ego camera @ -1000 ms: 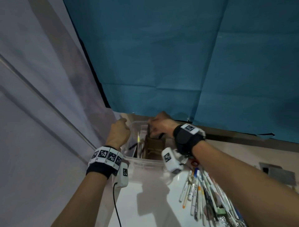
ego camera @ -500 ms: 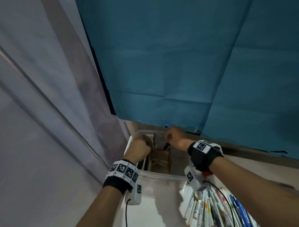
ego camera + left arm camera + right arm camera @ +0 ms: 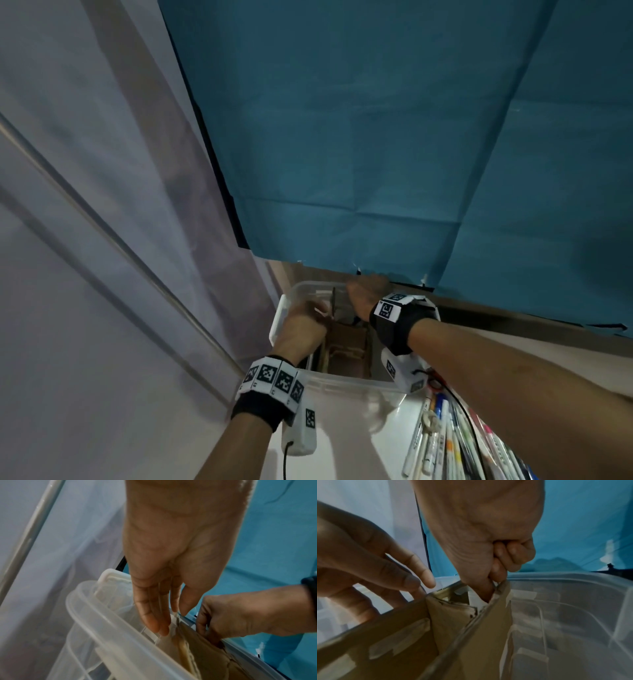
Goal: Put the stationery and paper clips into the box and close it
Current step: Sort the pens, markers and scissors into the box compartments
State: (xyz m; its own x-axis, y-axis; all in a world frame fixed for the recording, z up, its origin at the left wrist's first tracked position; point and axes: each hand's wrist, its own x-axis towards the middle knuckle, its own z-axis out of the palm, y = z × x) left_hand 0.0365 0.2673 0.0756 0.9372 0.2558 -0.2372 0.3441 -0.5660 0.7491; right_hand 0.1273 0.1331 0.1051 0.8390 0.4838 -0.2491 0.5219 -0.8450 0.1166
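A clear plastic box (image 3: 342,381) stands open at the table's back left, with a brown taped cardboard divider (image 3: 346,342) inside it. My right hand (image 3: 489,586) pinches the divider's (image 3: 453,622) top edge near the back wall, thumb on one side and curled fingers on the other. The straight fingers of my left hand (image 3: 173,620) touch the top corner of the divider (image 3: 205,649), close beside the right hand (image 3: 240,615). A heap of pens and markers (image 3: 442,442) lies on the white table, right of the box. No paper clips are visible.
A blue cloth (image 3: 376,137) hangs right behind the box, and a pale curtain (image 3: 102,205) closes off the left side. The right compartment (image 3: 573,608) of the box shows only taped plastic walls. A cable (image 3: 460,411) runs from the right wrist over the pens.
Both hands have reached deeper toward the box's back wall. The left hand came off the box's left rim onto the divider. The right hand stays on the divider.
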